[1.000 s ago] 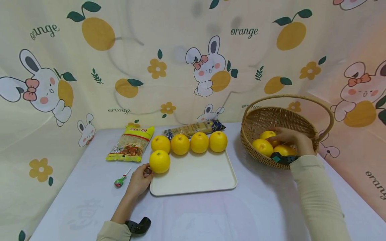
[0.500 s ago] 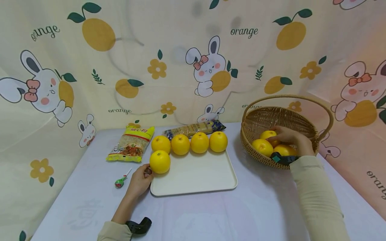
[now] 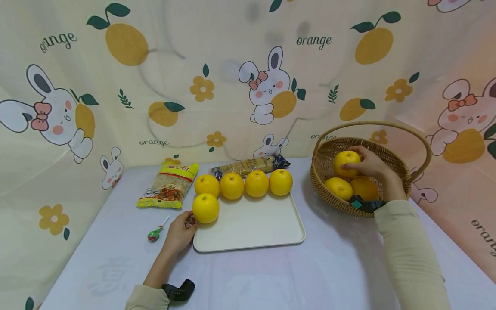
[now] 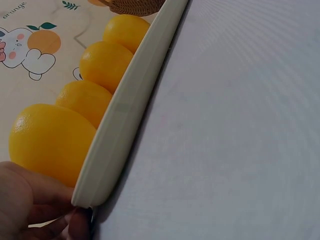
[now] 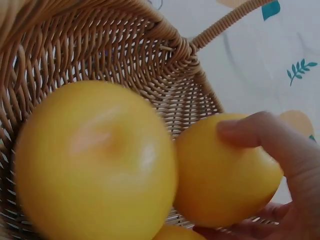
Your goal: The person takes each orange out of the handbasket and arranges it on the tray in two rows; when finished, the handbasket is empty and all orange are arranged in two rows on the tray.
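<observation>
My right hand [image 3: 373, 162] grips a yellow-orange orange [image 3: 346, 164] inside the wicker basket [image 3: 321, 183]. In the right wrist view the thumb [image 5: 250, 131] lies over the held orange [image 5: 225, 175], with fingers underneath. More oranges [image 3: 338, 188] lie below it in the basket. At the left, my left hand [image 3: 180, 232] holds the left edge of the white tray [image 3: 252, 228]. In the left wrist view its fingers [image 4: 47, 192] pinch the tray's rim [image 4: 120, 120]. An orange [image 3: 206, 208] sits on the tray beside that hand, and a row of oranges [image 3: 231, 186] lines the tray's far side.
A yellow bag of dried food [image 3: 169, 184] lies at the back left. Behind the tray is a long clear packet [image 3: 249, 165] with blue ends. A green-wrapped lollipop [image 3: 155, 233] lies left of the left hand. The basket's tall handle [image 3: 372, 124] arches over its opening.
My right hand has lifted an orange up from among the others in the basket. The left hand, the tray and the oranges on it have stayed put.
</observation>
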`<state>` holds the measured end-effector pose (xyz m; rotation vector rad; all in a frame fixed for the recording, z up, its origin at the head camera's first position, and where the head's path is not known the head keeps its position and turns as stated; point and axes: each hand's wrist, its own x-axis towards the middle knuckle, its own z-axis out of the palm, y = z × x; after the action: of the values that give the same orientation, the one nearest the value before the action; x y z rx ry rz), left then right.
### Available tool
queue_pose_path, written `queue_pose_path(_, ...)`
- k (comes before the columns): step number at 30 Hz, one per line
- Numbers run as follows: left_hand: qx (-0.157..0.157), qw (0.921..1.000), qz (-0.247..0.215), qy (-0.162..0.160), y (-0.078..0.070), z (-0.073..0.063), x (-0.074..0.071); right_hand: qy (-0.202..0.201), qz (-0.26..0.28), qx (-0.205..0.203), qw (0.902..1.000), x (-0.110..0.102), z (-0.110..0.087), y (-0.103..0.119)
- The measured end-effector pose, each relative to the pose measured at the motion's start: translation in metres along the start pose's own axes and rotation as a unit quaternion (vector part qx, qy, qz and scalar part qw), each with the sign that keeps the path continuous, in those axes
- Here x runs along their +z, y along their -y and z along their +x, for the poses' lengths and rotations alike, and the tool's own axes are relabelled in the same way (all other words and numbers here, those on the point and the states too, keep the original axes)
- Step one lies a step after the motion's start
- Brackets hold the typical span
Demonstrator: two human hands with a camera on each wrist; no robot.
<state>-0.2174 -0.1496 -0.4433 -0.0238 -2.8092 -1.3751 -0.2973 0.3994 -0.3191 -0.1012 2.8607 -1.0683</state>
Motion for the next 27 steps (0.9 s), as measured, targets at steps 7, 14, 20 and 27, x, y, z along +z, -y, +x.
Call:
queue_pose_path(7, -0.001, 1.0000, 0.006, 0.002, -0.001, 0.000, 0.000, -0.026, 0.013, -0.008, 0.9996, -0.003, 0.001, 0.004)
queue_pose_path(14, -0.002, 1.0000, 0.001, 0.002, 0.000, -0.001, 0.001, -0.018, 0.042, -0.008, 0.9989, -0.008, -0.008, 0.018)
queue_pose_path(20, -0.001, 1.0000, 0.006, 0.003, -0.001, 0.000, 0.000, 0.007, 0.049, -0.030, 0.9983, -0.013, -0.020, 0.035)
queue_pose_path(27, 0.000, 1.0000, 0.004, 0.000, -0.002, 0.000, 0.000, 0.050, 0.008, -0.077, 0.9957, -0.012, -0.034, 0.055)
